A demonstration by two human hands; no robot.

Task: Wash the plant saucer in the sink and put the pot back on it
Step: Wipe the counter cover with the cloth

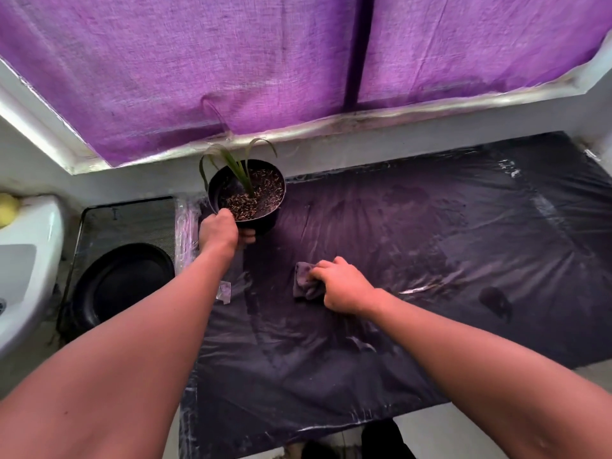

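A black plant pot (261, 200) with a few thin green leaves and husk-strewn soil stands at the back left of a table covered in dark plastic sheet (414, 246). My left hand (220, 230) grips the pot's near rim and side. My right hand (342, 286) presses a crumpled grey cloth (306, 283) flat on the sheet, in front of the pot. The black saucer (124, 283) lies on a mesh-topped stand to the left of the table, apart from the pot.
A white sink (29, 260) sits at the far left edge, with a yellow object (8, 208) on its back rim. A purple curtain (265, 61) hangs over the window ledge behind the table. The sheet looks wet and wrinkled, with a small dark patch (495, 301) at the right.
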